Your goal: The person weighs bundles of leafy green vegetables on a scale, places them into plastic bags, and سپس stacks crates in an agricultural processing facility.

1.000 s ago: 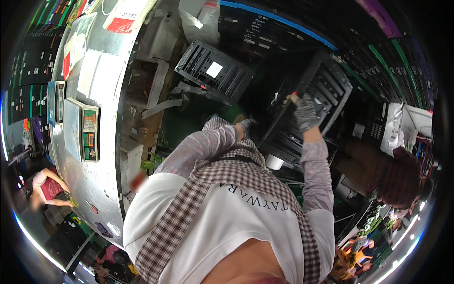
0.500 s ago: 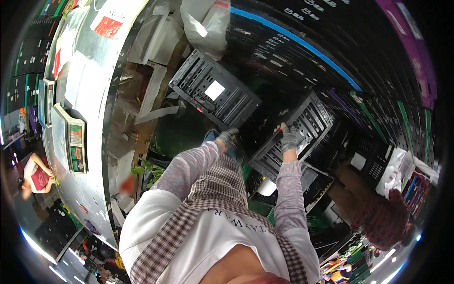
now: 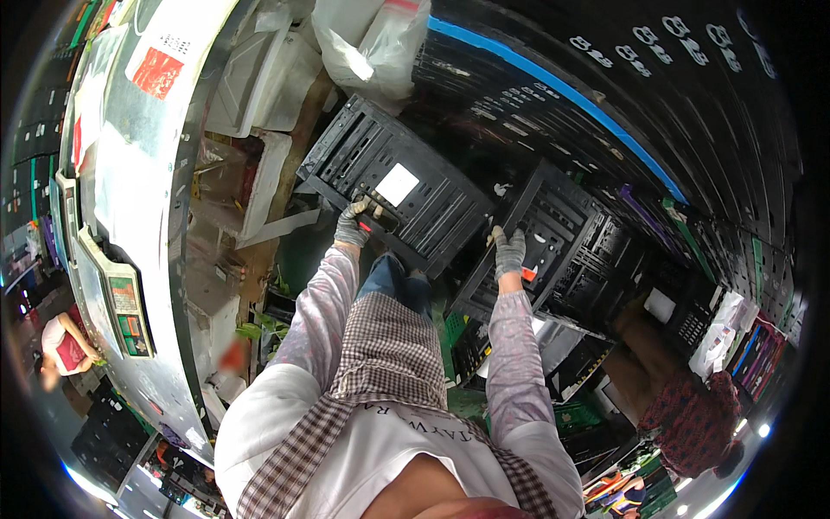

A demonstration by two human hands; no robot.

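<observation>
My left hand (image 3: 353, 223), in a grey glove, grips the lower edge of a black slatted plastic crate (image 3: 393, 186) that carries a white label. My right hand (image 3: 508, 250), also gloved, holds the rim of a second black crate (image 3: 553, 238) standing tilted to the right of the first. Both forearms in pale patterned sleeves reach up from my checked apron. The two crates stand side by side in front of a dark wall of stacked black crates (image 3: 605, 104).
A curved metal counter (image 3: 130, 199) with a scale (image 3: 121, 303) runs along the left. White foam boxes (image 3: 259, 78) and a clear plastic bag (image 3: 372, 43) lie above the crates. Another person in a red patterned top (image 3: 692, 415) bends at lower right. A further person (image 3: 60, 350) is at far left.
The view has swung closer to the crates. My left hand moved up onto the labelled crate's edge, and my right hand stays on the second crate, which now stands nearer the first.
</observation>
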